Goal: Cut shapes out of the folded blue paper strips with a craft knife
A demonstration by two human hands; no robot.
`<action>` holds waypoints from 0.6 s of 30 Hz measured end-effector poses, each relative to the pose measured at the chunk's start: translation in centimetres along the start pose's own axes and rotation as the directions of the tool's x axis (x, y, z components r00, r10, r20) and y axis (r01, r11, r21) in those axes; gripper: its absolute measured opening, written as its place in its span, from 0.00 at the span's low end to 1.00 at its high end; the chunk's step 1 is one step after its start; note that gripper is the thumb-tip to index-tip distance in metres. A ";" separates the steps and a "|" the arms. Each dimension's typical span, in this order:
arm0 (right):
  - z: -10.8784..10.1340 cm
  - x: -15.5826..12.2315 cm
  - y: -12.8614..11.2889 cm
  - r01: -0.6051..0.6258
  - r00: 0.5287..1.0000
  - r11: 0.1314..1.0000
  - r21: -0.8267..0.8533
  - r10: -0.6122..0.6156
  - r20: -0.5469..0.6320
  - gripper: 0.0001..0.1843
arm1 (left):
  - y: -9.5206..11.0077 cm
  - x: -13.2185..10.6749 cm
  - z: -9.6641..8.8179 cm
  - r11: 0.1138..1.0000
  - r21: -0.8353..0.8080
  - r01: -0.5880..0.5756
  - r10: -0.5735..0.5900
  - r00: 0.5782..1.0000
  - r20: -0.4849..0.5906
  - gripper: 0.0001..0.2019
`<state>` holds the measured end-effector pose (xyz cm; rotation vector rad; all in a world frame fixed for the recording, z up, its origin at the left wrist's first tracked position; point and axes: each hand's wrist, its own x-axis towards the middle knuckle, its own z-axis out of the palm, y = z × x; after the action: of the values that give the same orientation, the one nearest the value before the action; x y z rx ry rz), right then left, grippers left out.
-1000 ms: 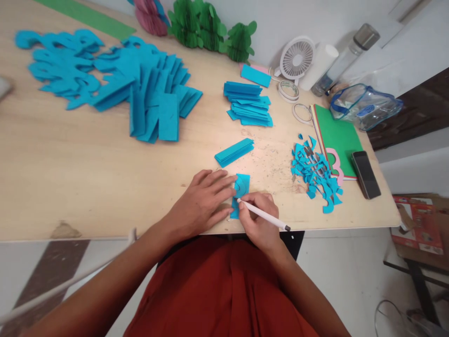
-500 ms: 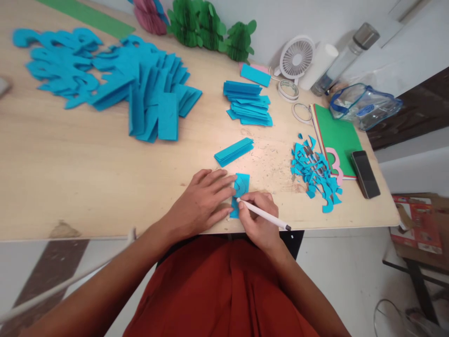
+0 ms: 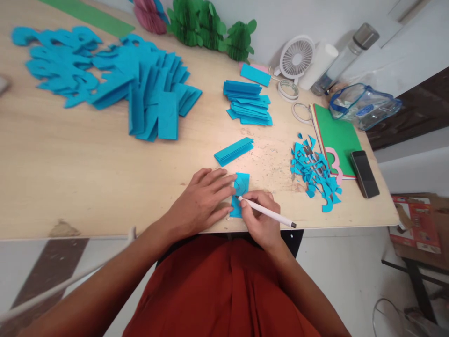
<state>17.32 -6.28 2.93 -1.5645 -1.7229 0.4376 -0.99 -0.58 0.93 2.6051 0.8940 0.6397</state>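
A small folded blue paper piece (image 3: 241,187) lies near the front edge of the wooden table (image 3: 87,178), with a curved pen line on it. My left hand (image 3: 203,201) lies flat on its left side, fingers spread, pressing it down. My right hand (image 3: 259,220) is closed round a white pen (image 3: 268,213), whose tip touches the blue piece.
A folded blue strip (image 3: 234,150) lies just beyond; a stack of blue pieces (image 3: 248,103) and a large heap of blue cutouts (image 3: 115,79) sit farther back. Blue scraps (image 3: 315,175), a green folder (image 3: 336,138), phone (image 3: 365,173), tape rolls (image 3: 288,90), fan (image 3: 296,58) and bottle (image 3: 345,58) crowd the right.
The pen's rear end has swung slightly outward to the right and my right hand shifted a little. My left hand and the blue piece have stayed put.
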 end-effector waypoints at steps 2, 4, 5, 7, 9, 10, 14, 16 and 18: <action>-0.1 0.0 0.0 -0.007 1.000 1.000 -0.001 0.007 -0.009 0.08 | 0.0 0.0 0.0 1.000 -0.005 0.005 -0.005 1.000 0.002 0.15; -0.1 0.0 0.0 0.008 1.000 1.000 -0.009 -0.008 -0.004 0.08 | 0.0 0.0 0.0 1.000 -0.009 0.011 -0.011 1.000 0.003 0.14; -0.1 0.0 0.0 0.016 1.000 1.000 -0.013 -0.016 -0.001 0.08 | 0.0 0.0 0.0 1.000 -0.011 0.012 -0.012 1.000 0.003 0.14; 0.0 0.0 0.0 0.032 0.999 0.999 -0.016 -0.032 0.003 0.08 | 0.0 0.0 0.0 1.000 -0.012 0.012 -0.012 1.000 0.002 0.14; 0.1 0.0 0.1 0.046 0.999 0.999 -0.017 -0.046 0.003 0.08 | 0.0 0.0 0.0 1.000 -0.012 0.011 -0.011 1.000 0.003 0.14; 0.2 0.1 0.1 0.051 0.999 0.999 -0.019 -0.051 0.004 0.08 | 0.0 0.0 0.0 1.000 -0.012 0.010 -0.010 1.000 0.003 0.14; 0.3 0.1 0.1 0.057 0.998 0.997 -0.044 -0.056 0.016 0.08 | 0.0 0.0 0.0 1.000 -0.010 0.010 -0.010 1.000 0.007 0.14; 0.3 0.1 0.1 0.057 0.998 0.997 -0.053 -0.056 0.018 0.08 | 0.0 -0.1 0.0 1.000 -0.008 0.010 -0.009 1.000 0.008 0.14; 0.3 0.1 0.1 0.063 0.998 0.997 -0.054 -0.062 0.015 0.08 | 0.0 -0.1 0.0 1.000 -0.008 0.007 -0.007 1.000 0.006 0.14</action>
<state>17.13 -6.14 2.66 -1.5442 -1.8018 0.3734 -1.04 -0.61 0.88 2.5939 0.8963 0.6322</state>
